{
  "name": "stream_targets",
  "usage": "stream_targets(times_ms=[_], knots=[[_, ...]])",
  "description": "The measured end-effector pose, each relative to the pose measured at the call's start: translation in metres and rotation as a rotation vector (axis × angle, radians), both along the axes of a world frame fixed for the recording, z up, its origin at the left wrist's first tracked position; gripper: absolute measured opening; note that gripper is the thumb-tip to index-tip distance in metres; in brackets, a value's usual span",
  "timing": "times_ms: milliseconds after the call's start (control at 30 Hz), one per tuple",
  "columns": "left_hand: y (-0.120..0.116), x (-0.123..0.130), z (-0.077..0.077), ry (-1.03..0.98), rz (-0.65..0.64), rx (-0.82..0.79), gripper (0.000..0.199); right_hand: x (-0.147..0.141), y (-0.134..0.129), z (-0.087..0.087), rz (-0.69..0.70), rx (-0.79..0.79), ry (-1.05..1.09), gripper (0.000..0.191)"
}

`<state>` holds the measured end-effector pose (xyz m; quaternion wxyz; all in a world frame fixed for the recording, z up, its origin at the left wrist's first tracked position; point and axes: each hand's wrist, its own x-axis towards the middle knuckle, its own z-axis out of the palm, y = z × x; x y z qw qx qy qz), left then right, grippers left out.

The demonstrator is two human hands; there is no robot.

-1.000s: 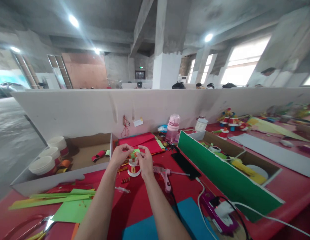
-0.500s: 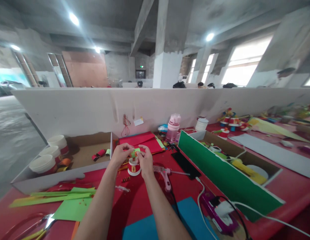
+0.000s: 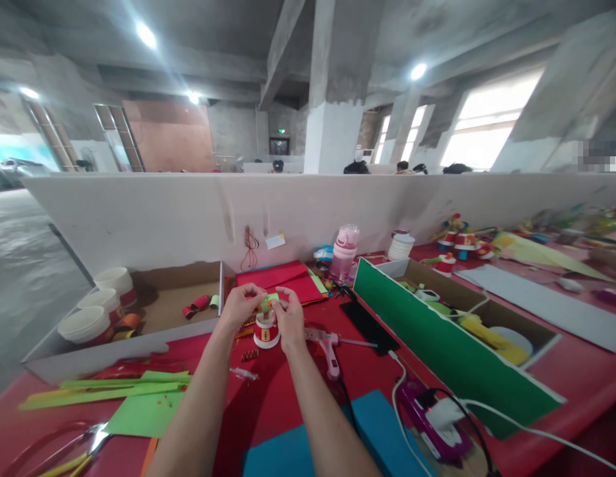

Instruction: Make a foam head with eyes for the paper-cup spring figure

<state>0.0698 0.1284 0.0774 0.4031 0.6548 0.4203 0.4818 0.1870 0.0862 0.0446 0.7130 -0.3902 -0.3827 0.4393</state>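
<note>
A red surface (image 3: 258, 394) carries everything, with a green-sided box (image 3: 437, 344) at its right and a shallow box (image 3: 129, 350) at its left. A pink glue gun (image 3: 330, 354) lies near the right hand (image 3: 289, 315). That hand and the left hand (image 3: 242, 306) each pinch a small green-and-orange piece (image 3: 271, 300), both grips closed at the fingertips. The piece is just above a red-and-white cup (image 3: 266, 333), standing wide rim down; contact is unclear. A coiled strip (image 3: 250, 356) lies nearby.

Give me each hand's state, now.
Left hand: closed, pinching one side of the small green paper.
Right hand: closed, pinching the other side of the same paper.
</note>
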Motion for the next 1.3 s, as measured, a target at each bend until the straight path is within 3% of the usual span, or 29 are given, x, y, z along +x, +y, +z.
stream_targets(times_ms=[633,1300], knots=[[-0.0005,0.0005,-0.0003,-0.004,0.004,-0.018,0.02,-0.0002,-0.0019,0.0024,0.006,-0.006,0.012,0.033],[-0.0034,0.0043,0.004,-0.045,0.057,0.012,0.032,-0.0008,-0.0027,0.0024,0.015,-0.021,0.017,0.029]])
